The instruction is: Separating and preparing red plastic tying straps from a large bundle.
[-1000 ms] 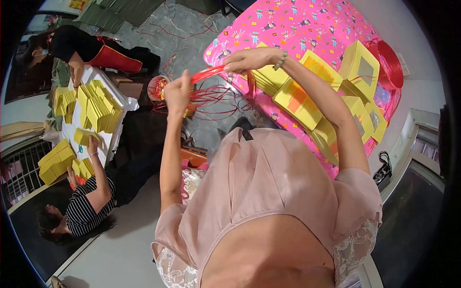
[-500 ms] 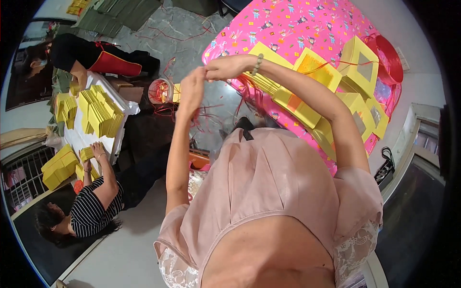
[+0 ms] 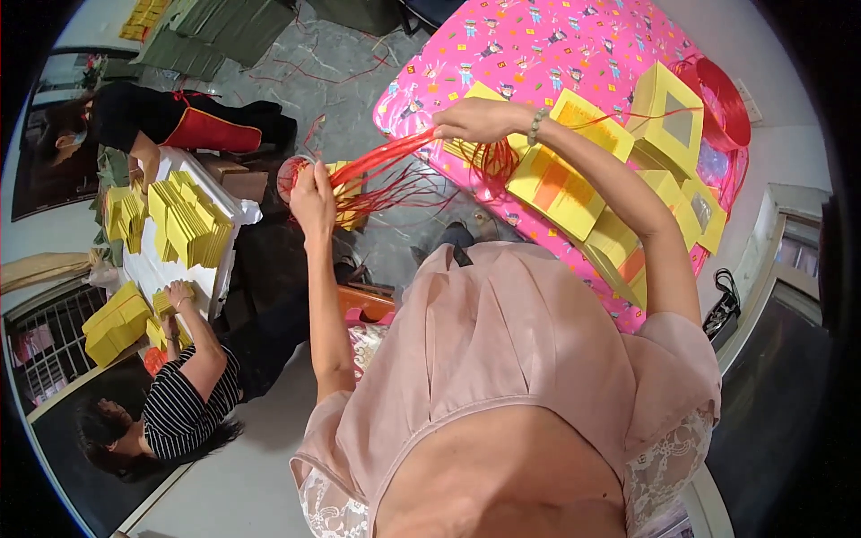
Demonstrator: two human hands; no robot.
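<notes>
My left hand (image 3: 313, 195) and my right hand (image 3: 473, 119) each grip an end of a bundle of thin red strings (image 3: 387, 161), stretched between them above the floor. The right hand, with a bead bracelet at the wrist, hovers over the near edge of a table with a pink patterned cover (image 3: 538, 54). Loose red strands hang down below the bundle. Stacks of yellow paper (image 3: 574, 184) lie on the pink cover just beyond my right hand.
Open yellow boxes (image 3: 673, 112) and a red ribbon spool (image 3: 722, 103) sit at the table's far right. On the left, two seated people handle yellow paper stacks (image 3: 184, 224) on a low white surface (image 3: 143, 269). Grey floor lies between.
My hands were close together half a second ago; now they have drawn apart, the left moving left and down, stretching the red strings between them.
</notes>
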